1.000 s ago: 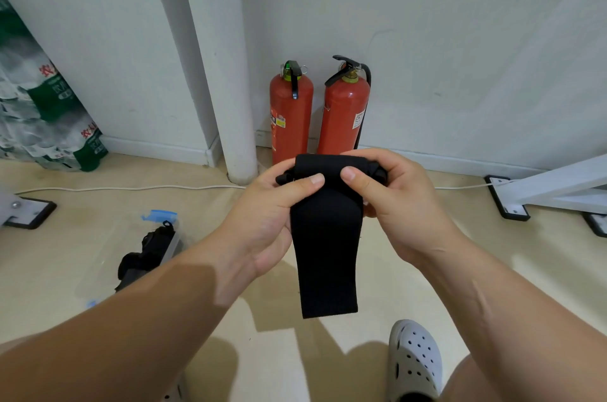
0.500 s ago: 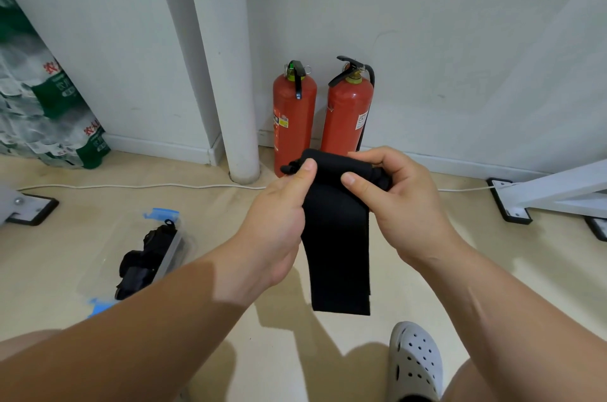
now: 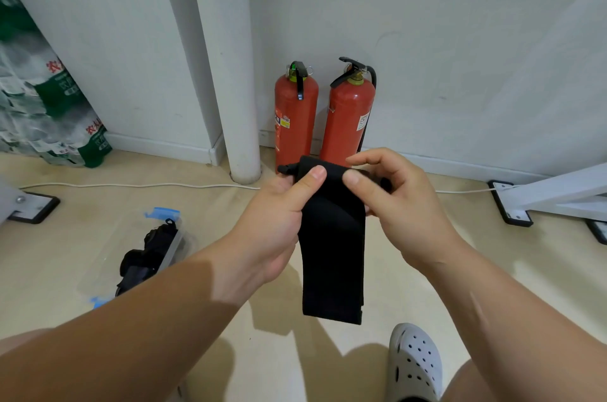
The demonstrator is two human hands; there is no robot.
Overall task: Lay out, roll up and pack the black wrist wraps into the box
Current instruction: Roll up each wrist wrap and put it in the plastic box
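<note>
Both of our hands are meeting in mid-air above the floor, and between them we are holding one black wrist wrap [image 3: 331,254] by its top end. Our left hand [image 3: 272,231] is pinching the wrap's left edge, thumb pressing on the front and the other fingers hidden behind the fabric. Our right hand [image 3: 404,204] is pinching the right edge with its thumb on the front, the index finger curving loosely over the top and the rest curling behind. The top end is bunching into a short roll, while the remainder is hanging straight down. To our left, a clear box [image 3: 108,247] with blue clips is sitting on the floor, well apart from the hands, with more black wraps [image 3: 144,254] lying inside. Two red fire extinguishers [image 3: 295,119] are standing against the wall beyond.
</note>
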